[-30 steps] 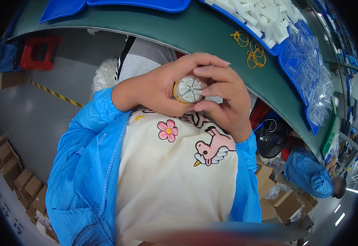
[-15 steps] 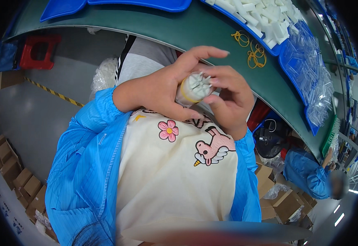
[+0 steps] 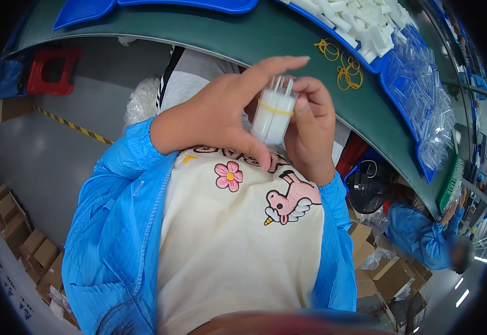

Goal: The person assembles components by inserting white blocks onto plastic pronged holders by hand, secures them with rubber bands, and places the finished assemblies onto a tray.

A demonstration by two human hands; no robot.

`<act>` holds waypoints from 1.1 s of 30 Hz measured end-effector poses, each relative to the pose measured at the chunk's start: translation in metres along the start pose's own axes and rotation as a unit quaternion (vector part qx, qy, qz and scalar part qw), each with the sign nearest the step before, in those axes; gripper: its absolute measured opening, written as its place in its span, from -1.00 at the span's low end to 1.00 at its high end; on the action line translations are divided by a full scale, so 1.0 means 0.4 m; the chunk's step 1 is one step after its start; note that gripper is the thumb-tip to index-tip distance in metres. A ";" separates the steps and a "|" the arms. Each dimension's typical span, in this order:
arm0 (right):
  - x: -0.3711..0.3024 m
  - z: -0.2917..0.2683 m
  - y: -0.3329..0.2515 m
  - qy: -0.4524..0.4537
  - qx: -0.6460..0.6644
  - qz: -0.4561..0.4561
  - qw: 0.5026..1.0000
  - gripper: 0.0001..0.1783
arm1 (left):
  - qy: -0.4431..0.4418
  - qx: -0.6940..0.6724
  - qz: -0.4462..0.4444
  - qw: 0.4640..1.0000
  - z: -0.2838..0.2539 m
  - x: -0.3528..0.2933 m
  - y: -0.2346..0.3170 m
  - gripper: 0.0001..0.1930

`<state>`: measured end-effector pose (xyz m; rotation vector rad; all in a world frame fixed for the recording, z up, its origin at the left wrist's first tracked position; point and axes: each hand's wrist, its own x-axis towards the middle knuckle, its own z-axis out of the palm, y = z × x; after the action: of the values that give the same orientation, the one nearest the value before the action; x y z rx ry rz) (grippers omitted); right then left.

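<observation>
Close to my chest is a bundle of white pieces in clear plastic [image 3: 275, 119], with thin white prongs at its top and a yellow rubber band round it. It stands nearly upright, tilted a little to the right. My right hand [image 3: 314, 125] grips its right side, with the thumb near the band. On the other side, my left hand [image 3: 215, 114] curves about the bundle with index finger and thumb spread wide apart. Its remaining fingers are hidden behind the bundle. Beyond my hands, loose yellow rubber bands [image 3: 349, 74] lie on the green table [image 3: 288, 47].
A blue tray [image 3: 386, 84] along the table's right holds white blocks [image 3: 361, 25] and clear plastic pieces [image 3: 419, 103]. Other blue trays [image 3: 190, 4] line the far edge. A green brush [image 3: 452, 184] is at right, near a co-worker in blue [image 3: 419, 231]. Left stands a red stool [image 3: 55, 71].
The bundle has turned from showing its pronged end to showing its side, the prongs now pointing up. My right hand has shifted slightly and moved its fingers round the bundle's right side.
</observation>
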<state>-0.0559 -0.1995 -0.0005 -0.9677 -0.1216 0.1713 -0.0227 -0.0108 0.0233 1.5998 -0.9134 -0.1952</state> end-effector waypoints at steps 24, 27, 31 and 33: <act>0.023 0.059 -0.040 0.133 0.029 0.068 0.988 -0.84 | 0.074 -0.361 -0.183 0.911 0.023 0.012 0.031 -0.05; 0.023 0.058 -0.040 0.136 0.028 0.072 0.988 -0.84 | 0.076 -0.354 -0.185 0.914 0.021 0.014 0.034 -0.08; 0.021 0.059 -0.035 0.125 0.023 0.058 0.990 -0.82 | 0.091 -0.336 -0.191 0.918 0.023 0.014 0.033 -0.09; 0.018 0.057 -0.030 0.129 0.034 0.049 0.990 -0.81 | 0.094 -0.332 -0.188 0.919 0.024 0.012 0.026 -0.09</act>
<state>-0.0520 -0.1862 0.0225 -0.9198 0.1689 0.1382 -0.0296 -0.0210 0.0318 1.1091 -0.3164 -0.5492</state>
